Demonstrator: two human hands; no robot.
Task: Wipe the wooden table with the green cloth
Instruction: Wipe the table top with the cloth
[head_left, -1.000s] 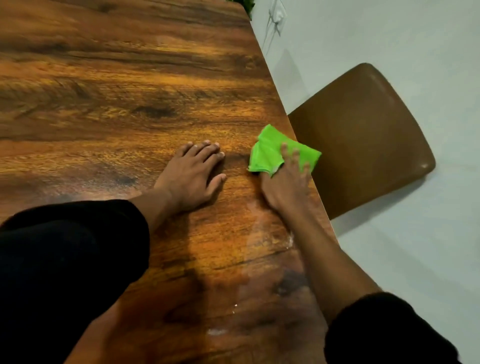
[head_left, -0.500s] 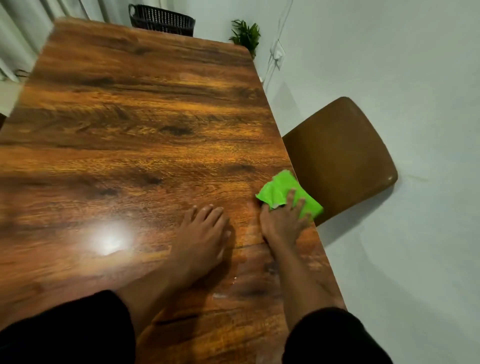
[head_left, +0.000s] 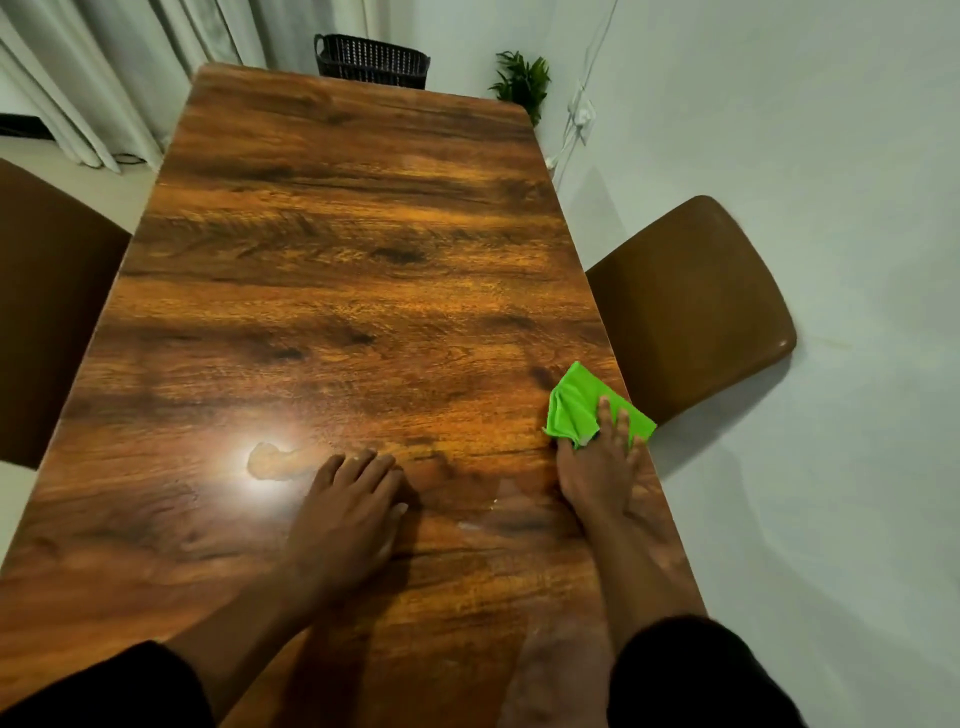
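Flattened grip: the right hand (head_left: 597, 467) is pressing its spread fingers onto the crumpled green cloth (head_left: 582, 408), pinning it at the desk's (head_left: 337, 291) right edge. Beside it, the left hand (head_left: 345, 512) is lying palm-down and open, holding nothing. Glossy wood grain is stretching ahead, bare, with a wet smear (head_left: 270, 462) shining. Rounded brown chairs (head_left: 691, 306) are flanking both sides. Beyond, a black woven basket (head_left: 371, 60) is standing, contents hidden.
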